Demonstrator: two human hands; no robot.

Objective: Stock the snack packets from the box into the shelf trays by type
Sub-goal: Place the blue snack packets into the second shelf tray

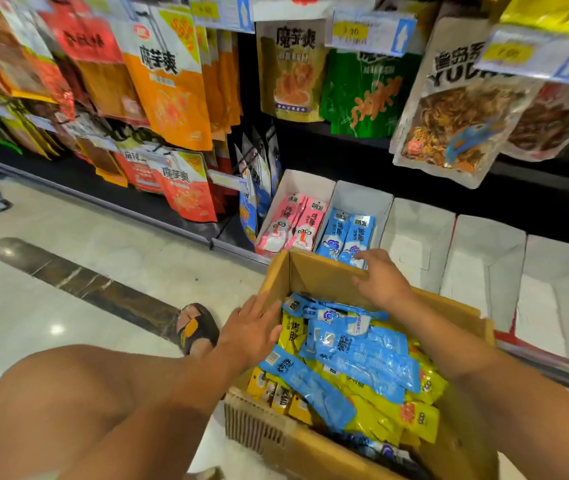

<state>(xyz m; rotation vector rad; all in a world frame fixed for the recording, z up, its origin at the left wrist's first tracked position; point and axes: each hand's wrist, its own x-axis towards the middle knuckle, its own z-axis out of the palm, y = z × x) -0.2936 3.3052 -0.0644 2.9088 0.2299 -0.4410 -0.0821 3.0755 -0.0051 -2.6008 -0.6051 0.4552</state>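
Note:
A cardboard box (314, 275) sits on the floor in front of the bottom shelf, full of blue packets (362, 358) and yellow packets (380, 414). On the shelf, one white tray holds pink packets (293, 223) and the tray (362, 197) beside it holds blue packets (347, 233). My left hand (252, 330) lies flat with straight fingers on the box's left rim. My right hand (382, 277) reaches over the far rim, its fingertips touching the blue packets in the tray; it holds nothing that I can see.
Several white trays (418, 233) to the right stand without packets. Large snack bags (168, 81) hang on pegs above the shelf. My knee and a sandalled foot (194, 327) are left of the box on the glossy tile floor.

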